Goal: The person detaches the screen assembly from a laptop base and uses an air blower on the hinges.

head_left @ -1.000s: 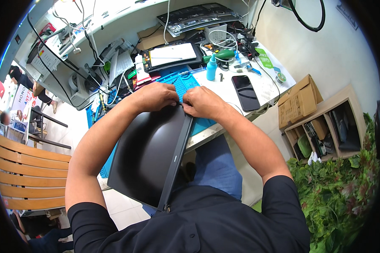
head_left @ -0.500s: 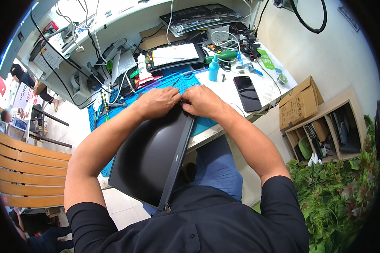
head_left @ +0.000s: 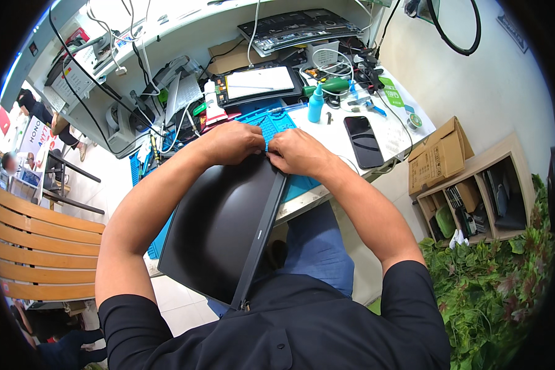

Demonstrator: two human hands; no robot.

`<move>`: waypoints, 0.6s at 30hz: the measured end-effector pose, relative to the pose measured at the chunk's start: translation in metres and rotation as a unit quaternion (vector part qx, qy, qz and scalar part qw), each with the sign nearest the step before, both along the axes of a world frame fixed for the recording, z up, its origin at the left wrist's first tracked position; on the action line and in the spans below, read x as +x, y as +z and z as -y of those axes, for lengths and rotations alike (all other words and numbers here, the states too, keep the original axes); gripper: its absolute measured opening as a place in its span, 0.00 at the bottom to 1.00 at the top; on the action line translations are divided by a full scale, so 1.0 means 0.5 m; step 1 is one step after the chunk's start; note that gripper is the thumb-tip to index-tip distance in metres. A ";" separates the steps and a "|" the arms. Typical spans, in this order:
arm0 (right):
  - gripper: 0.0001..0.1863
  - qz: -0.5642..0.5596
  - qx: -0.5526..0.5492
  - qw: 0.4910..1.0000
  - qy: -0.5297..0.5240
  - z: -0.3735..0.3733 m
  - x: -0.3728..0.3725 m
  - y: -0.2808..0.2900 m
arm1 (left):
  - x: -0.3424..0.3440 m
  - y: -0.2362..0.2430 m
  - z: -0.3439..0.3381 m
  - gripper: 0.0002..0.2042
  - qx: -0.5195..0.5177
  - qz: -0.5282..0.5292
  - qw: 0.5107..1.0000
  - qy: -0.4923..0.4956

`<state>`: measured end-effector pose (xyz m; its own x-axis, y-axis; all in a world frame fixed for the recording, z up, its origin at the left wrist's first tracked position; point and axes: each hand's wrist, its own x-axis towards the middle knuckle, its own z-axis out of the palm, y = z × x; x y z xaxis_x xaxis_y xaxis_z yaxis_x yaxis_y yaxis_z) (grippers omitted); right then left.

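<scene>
Working the top edge of a black laptop screen panel (head_left: 222, 222), by the look of it. It's propped on edge between the person's lap and the front of the surface (head_left: 394, 132), tilted up toward the blue repair mat (head_left: 271, 123). Both hands meet at the upper corner: left hand (head_left: 231, 142) curled over the edge, right hand (head_left: 299, 153) just beside it, touching. Fingers on both are bent and pressed onto the rim, pinching right at the seam, though the fingertips themselves are hidden behind the knuckles.

My guess is the bezel is being pried or snapped along that edge, and it's only at the first corner. Next bit probably needs a steady, gentle pull along the seam so nothing cracks. A black phone (head_left: 364, 142) and a small blue bottle (head_left: 316, 103) sit well clear on the surface.
</scene>
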<state>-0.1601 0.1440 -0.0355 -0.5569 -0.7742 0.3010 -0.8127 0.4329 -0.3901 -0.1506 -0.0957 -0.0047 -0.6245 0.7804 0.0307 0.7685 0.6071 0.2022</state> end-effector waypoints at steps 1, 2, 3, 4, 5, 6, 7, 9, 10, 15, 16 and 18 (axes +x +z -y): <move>0.08 0.000 -0.005 1.000 0.000 0.000 0.000 -0.001 | 0.003 0.000 -0.003 0.07 -0.012 -0.025 1.000 -0.010; 0.08 0.000 -0.009 1.000 0.000 -0.001 0.000 -0.001 | 0.008 -0.001 -0.005 0.07 -0.025 -0.051 0.998 -0.019; 0.08 0.002 0.001 1.000 -0.008 0.001 0.002 0.001 | 0.014 -0.002 -0.006 0.07 -0.038 -0.075 0.996 -0.027; 0.08 0.004 0.012 1.000 -0.015 0.002 0.004 0.004 | 0.020 -0.004 -0.008 0.07 -0.042 -0.083 0.995 -0.021; 0.08 0.006 0.023 0.999 -0.023 0.003 0.005 0.007 | 0.026 -0.006 -0.011 0.06 -0.046 -0.090 0.995 -0.016; 0.08 0.008 0.019 0.999 -0.026 0.005 0.007 0.008 | 0.030 -0.008 -0.012 0.06 -0.050 -0.098 0.994 -0.010; 0.09 0.009 0.016 0.999 -0.030 0.007 0.008 0.010 | 0.033 -0.012 -0.012 0.06 -0.047 -0.108 0.993 -0.007; 0.09 0.007 0.004 1.000 -0.027 0.009 0.008 0.009 | 0.036 -0.026 -0.011 0.06 -0.042 -0.128 0.991 -0.001; 0.09 0.003 -0.004 1.000 -0.021 0.010 0.007 0.006 | 0.034 -0.030 -0.007 0.06 -0.032 -0.113 0.993 0.001; 0.09 0.002 -0.014 1.000 -0.019 0.010 0.008 -0.001 | 0.008 0.000 0.001 0.10 0.032 0.000 0.999 -0.007; 0.09 0.002 -0.010 1.000 -0.019 0.010 0.008 0.000 | 0.001 0.002 0.003 0.10 0.029 0.010 1.000 -0.002; 0.08 0.003 -0.008 1.000 -0.020 0.010 0.009 0.001 | -0.009 0.006 0.004 0.11 0.023 0.029 0.999 0.007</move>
<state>-0.1554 0.1392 -0.0350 -0.5886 -0.7468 0.3095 -0.7928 0.4583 -0.4019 -0.1551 -0.0976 -0.0018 -0.6377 0.7696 0.0305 0.7459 0.6072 0.2738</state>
